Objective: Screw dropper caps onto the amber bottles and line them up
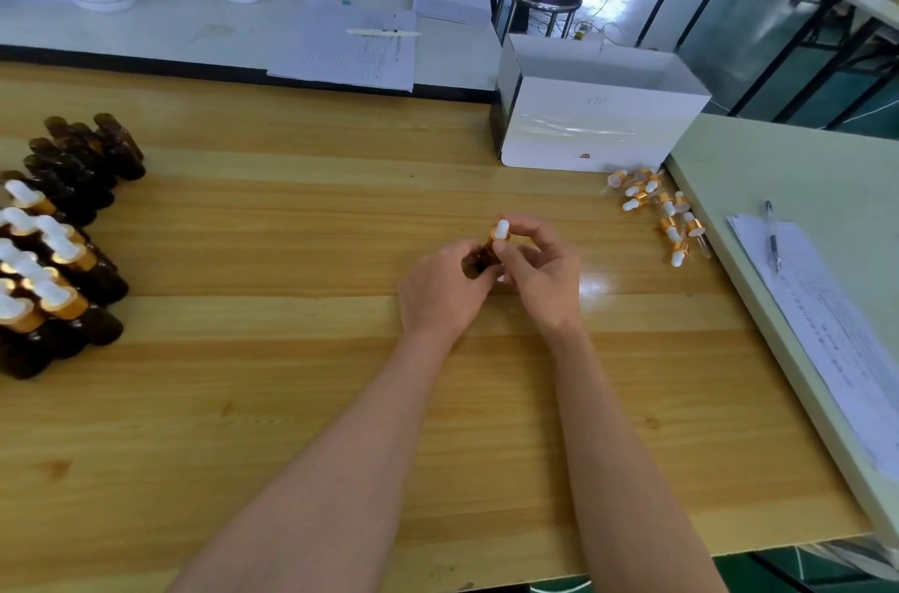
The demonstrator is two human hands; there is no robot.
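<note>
amber bottle [479, 258], white-bulbed gold cap [500, 232]

Bottles [58, 247] left, loose caps [661, 213] right, box [598, 125] perhaps touching behind.

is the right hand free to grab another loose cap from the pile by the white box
Probably not yet: the right hand is pinching the cap on the bottle. The path to the loose caps looks clear.

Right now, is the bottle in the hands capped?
Capped: a dropper cap sits on the amber bottle, right hand at it. Tightness: cannot tell.
</note>
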